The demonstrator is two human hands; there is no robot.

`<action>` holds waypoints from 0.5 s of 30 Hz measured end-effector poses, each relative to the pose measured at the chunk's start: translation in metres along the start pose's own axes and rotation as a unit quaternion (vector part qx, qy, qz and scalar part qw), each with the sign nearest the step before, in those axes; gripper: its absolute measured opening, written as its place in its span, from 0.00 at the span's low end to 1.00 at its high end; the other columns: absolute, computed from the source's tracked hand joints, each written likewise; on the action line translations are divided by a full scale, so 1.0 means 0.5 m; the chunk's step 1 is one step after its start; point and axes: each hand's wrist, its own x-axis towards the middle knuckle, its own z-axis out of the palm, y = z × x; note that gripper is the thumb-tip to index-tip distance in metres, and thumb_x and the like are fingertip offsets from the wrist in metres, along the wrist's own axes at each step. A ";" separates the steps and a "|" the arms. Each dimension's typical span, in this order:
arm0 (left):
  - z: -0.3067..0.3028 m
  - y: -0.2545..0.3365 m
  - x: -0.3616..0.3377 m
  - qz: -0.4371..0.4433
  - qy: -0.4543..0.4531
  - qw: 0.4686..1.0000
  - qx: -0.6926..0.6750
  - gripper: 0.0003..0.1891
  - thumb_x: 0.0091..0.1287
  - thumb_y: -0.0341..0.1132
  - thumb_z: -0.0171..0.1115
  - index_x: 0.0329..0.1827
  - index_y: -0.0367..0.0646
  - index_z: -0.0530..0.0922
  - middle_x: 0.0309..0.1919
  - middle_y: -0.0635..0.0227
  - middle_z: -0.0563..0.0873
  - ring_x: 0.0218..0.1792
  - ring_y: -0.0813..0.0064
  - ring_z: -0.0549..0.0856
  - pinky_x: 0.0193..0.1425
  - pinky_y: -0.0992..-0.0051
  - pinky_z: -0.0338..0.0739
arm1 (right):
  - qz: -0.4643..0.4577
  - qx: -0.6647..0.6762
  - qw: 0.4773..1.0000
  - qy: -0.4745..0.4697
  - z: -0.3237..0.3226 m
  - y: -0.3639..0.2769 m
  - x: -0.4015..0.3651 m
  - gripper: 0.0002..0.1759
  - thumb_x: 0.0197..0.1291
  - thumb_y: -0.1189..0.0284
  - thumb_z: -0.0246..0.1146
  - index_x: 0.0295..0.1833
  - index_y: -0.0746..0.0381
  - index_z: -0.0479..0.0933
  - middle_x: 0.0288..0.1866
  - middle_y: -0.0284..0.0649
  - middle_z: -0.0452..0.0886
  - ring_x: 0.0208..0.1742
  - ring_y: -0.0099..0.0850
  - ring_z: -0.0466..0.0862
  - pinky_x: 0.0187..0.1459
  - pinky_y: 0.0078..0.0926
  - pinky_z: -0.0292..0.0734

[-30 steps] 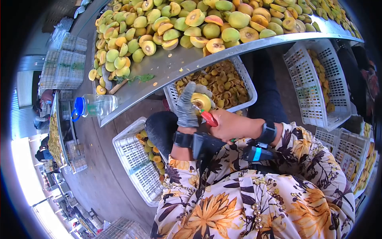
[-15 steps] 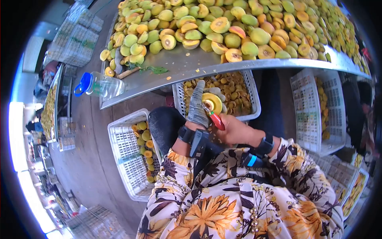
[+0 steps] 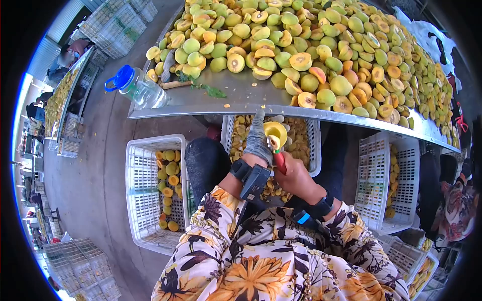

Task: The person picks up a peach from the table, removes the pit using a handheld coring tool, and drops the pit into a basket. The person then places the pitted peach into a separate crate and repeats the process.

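My left hand (image 3: 258, 138), in a grey glove, grips a yellow peach half (image 3: 277, 131) with its cut face up, above a crate between my knees. A smooth hollow shows in the flesh. My bare right hand (image 3: 295, 176) is closed around a small pitting tool with a red handle (image 3: 280, 163). The tool's metal tip is at the near rim of the peach half, where a brownish pit piece (image 3: 273, 142) sits against it. Under my hands, the white crate (image 3: 315, 145) holds many yellow-brown scraps (image 3: 299, 136).
Halved peaches (image 3: 301, 61) are heaped on the metal table (image 3: 236, 93) ahead. A blue-capped water bottle (image 3: 138, 90) lies at its left corner, near a wooden-handled tool (image 3: 176, 85). White crates with peach halves stand left (image 3: 133, 185) and right (image 3: 371, 175). People are at work farther off.
The pit has come away from the middle of the peach half to its near rim, at the tool's tip, leaving a hollow. My view has tilted up, showing more of the table.
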 end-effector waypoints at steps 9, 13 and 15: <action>0.053 0.025 -0.054 0.184 0.031 0.978 0.090 0.27 0.60 0.60 0.53 0.37 0.39 0.76 0.26 0.61 0.83 0.21 0.64 0.82 0.22 0.71 0.79 | 0.217 0.381 0.884 -0.163 -0.032 -0.044 0.005 0.09 0.54 0.78 0.55 0.42 0.66 0.66 0.18 0.34 0.68 0.12 0.22 0.68 0.13 0.20 0.65; 0.044 0.045 -0.041 0.103 0.010 0.994 0.039 0.27 0.59 0.60 0.54 0.38 0.41 0.76 0.27 0.62 0.83 0.23 0.62 0.82 0.25 0.67 0.79 | 0.156 0.421 0.882 -0.146 -0.034 -0.057 0.000 0.09 0.58 0.78 0.55 0.43 0.64 0.64 0.17 0.32 0.64 0.11 0.20 0.63 0.12 0.20 0.63; 0.045 0.045 -0.037 0.091 0.005 0.996 0.017 0.25 0.60 0.59 0.54 0.38 0.42 0.76 0.26 0.63 0.82 0.24 0.65 0.82 0.27 0.68 0.79 | 0.147 0.436 0.875 -0.151 -0.035 -0.061 -0.005 0.08 0.58 0.78 0.54 0.43 0.64 0.64 0.17 0.32 0.64 0.11 0.20 0.63 0.12 0.20 0.63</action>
